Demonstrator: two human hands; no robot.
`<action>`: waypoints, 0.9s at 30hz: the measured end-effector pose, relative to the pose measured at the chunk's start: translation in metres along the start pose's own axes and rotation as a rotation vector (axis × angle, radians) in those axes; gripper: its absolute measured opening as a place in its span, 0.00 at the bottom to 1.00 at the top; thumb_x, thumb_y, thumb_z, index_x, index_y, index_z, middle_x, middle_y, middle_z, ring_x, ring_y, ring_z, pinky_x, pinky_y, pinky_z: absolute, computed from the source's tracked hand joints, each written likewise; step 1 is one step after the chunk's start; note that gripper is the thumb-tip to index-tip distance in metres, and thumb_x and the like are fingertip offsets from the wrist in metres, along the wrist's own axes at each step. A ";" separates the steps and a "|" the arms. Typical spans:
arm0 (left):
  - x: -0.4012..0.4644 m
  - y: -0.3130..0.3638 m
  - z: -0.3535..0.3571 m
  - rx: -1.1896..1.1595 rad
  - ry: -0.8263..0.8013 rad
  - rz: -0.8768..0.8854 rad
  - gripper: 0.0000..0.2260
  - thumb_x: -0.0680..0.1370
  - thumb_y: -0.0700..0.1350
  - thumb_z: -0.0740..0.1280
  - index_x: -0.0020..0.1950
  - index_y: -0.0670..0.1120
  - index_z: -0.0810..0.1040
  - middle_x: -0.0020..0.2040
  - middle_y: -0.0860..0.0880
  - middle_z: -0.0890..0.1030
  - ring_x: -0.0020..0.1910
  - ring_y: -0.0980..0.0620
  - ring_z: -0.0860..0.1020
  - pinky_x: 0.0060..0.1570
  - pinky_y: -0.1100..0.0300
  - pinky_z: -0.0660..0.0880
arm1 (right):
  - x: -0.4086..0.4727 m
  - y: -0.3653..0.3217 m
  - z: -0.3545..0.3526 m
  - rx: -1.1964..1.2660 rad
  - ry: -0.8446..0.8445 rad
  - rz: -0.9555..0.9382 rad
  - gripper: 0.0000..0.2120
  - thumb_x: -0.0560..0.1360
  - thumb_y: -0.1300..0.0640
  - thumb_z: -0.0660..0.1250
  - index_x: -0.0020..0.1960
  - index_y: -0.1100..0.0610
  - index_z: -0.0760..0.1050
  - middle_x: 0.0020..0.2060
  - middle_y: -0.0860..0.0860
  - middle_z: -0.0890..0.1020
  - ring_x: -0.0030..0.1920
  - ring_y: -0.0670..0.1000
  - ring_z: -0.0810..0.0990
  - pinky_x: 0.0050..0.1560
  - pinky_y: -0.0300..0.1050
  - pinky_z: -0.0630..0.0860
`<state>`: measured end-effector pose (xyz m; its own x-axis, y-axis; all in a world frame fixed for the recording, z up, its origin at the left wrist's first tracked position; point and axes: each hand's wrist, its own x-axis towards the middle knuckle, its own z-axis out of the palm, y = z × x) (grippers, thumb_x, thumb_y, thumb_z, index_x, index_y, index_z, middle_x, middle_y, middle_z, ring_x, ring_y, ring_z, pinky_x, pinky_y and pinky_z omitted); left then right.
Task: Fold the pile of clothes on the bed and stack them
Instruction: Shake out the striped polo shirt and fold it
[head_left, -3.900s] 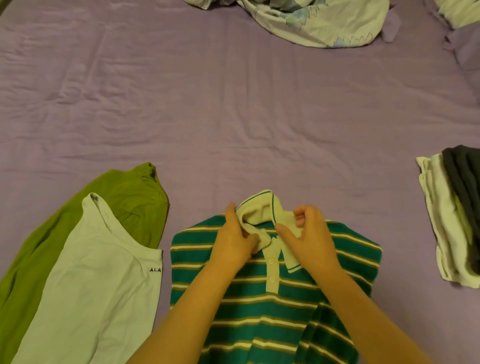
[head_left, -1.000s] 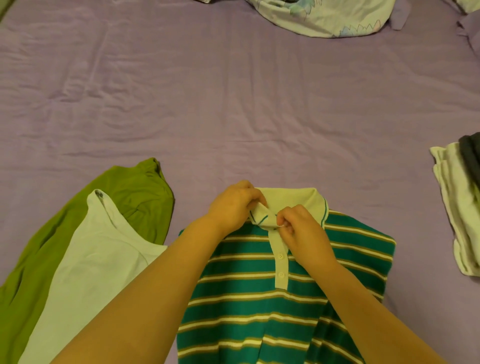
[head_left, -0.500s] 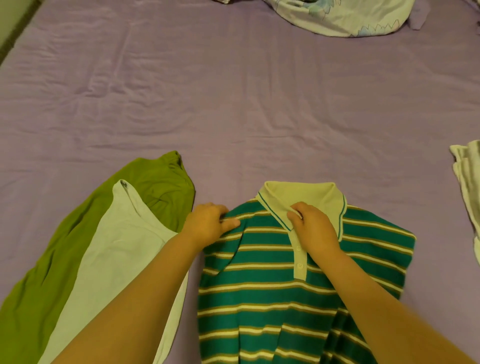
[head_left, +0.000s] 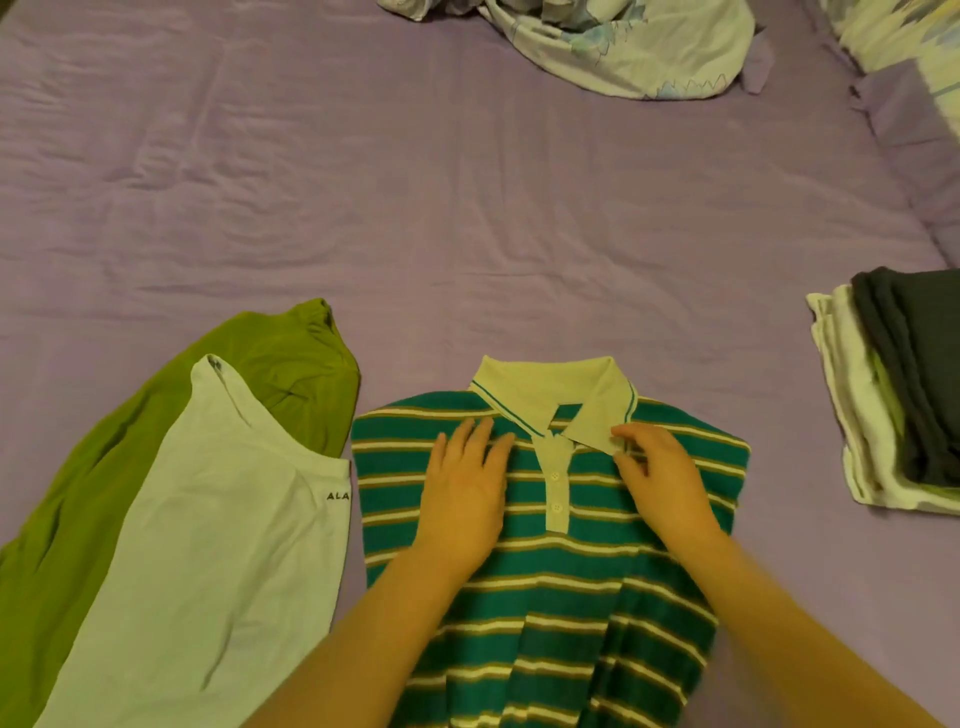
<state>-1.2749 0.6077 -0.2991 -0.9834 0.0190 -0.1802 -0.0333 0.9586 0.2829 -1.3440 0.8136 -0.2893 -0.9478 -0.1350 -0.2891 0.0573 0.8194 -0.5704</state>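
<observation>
- The green striped polo shirt (head_left: 550, 545) is laid face up on the near middle of the purple bed sheet (head_left: 467, 208), collar to the far side.
- The left hand (head_left: 465, 486) is pressed flat on the shirt's chest, fingers straight and slightly spread, just left of the button placket.
- The right tip of the pale collar (head_left: 556, 395) is pinched by the right hand (head_left: 657, 470) between thumb and fingertips.
- A white top (head_left: 208, 545) is seen lying over a green garment (head_left: 291, 364) to the near left, its edge just beside the polo; neither is folded yet.
- A folded stack (head_left: 893, 395), dark on pale, is set at the right, well apart.
- Crumpled patterned bedding (head_left: 623, 47) is left at the far edge.
- Risks, as judged: the collar may be pulled askew if it is tugged while the chest is pinned; the creased lower right of the shirt may be trapped in a fold if not smoothed; the white top's edge may be caught up when the left side is folded.
</observation>
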 end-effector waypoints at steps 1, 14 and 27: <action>-0.004 0.017 0.006 -0.005 -0.063 0.079 0.23 0.82 0.45 0.56 0.77 0.50 0.56 0.78 0.47 0.54 0.77 0.45 0.49 0.75 0.47 0.44 | -0.002 0.010 -0.009 -0.045 0.026 -0.003 0.14 0.79 0.61 0.62 0.63 0.58 0.75 0.60 0.55 0.77 0.60 0.53 0.73 0.63 0.44 0.68; 0.030 0.115 0.056 0.240 -0.358 0.318 0.28 0.82 0.60 0.45 0.78 0.53 0.38 0.78 0.46 0.36 0.75 0.42 0.33 0.69 0.40 0.30 | 0.019 0.099 -0.048 0.136 0.072 0.201 0.20 0.76 0.57 0.68 0.65 0.61 0.69 0.57 0.58 0.78 0.57 0.57 0.76 0.53 0.46 0.71; -0.009 0.141 0.075 0.211 -0.284 0.128 0.30 0.81 0.60 0.48 0.78 0.52 0.38 0.78 0.44 0.38 0.76 0.39 0.36 0.67 0.37 0.28 | -0.025 0.108 -0.022 0.488 0.211 0.311 0.39 0.72 0.57 0.73 0.76 0.58 0.55 0.68 0.56 0.70 0.67 0.55 0.71 0.65 0.54 0.71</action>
<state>-1.2574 0.7636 -0.3283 -0.8875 0.1924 -0.4187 0.1536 0.9802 0.1247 -1.3214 0.9177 -0.3264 -0.9024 0.2232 -0.3685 0.4307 0.4466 -0.7842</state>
